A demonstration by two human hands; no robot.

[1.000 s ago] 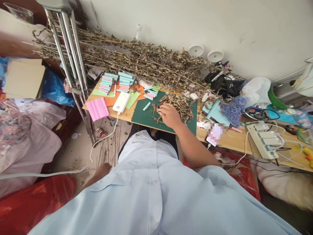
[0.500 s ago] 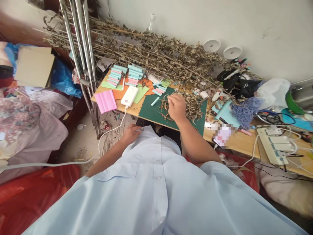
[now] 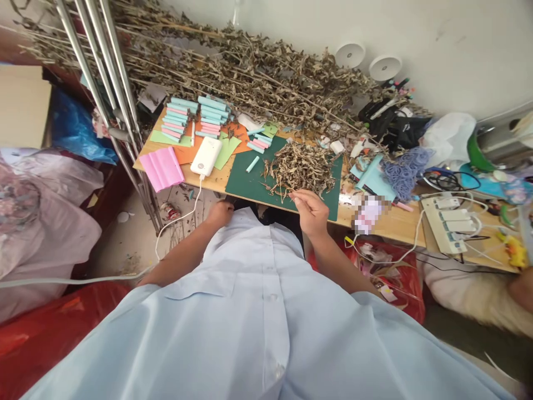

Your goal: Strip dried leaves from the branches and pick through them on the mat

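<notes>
Work surface: dried leaves heaped on green mat, right hand at near edge

At the left, metal tubes [image 3: 94,72] stand slanted beside the wooden table [image 3: 216,180]. A creased pink sheet [image 3: 162,168] lies at the table's near left corner. Blue and pink paper rolls [image 3: 177,119] lie in two stacks farther back, with a white power bank [image 3: 206,155] on the near side, a cable plugged into it. The left hand [image 3: 220,215] is low, just beside the shirt front and close to the table's near edge; its fingers are largely hidden, and whether they hold anything cannot be told.

A green mat [image 3: 244,186] covers the middle of the table. A single blue roll [image 3: 252,164] lies on its left part. The heap of dried leaves [image 3: 306,166] rests on the mat, right of that roll. The right hand [image 3: 313,214] is at the heap's near side, thumb and forefinger pressed together on a thin dry stem [image 3: 282,194].

Farther right are a phone [image 3: 368,216], a tangle of purple cord [image 3: 406,172] and a power strip [image 3: 445,225] with several plugs fitted.
</notes>
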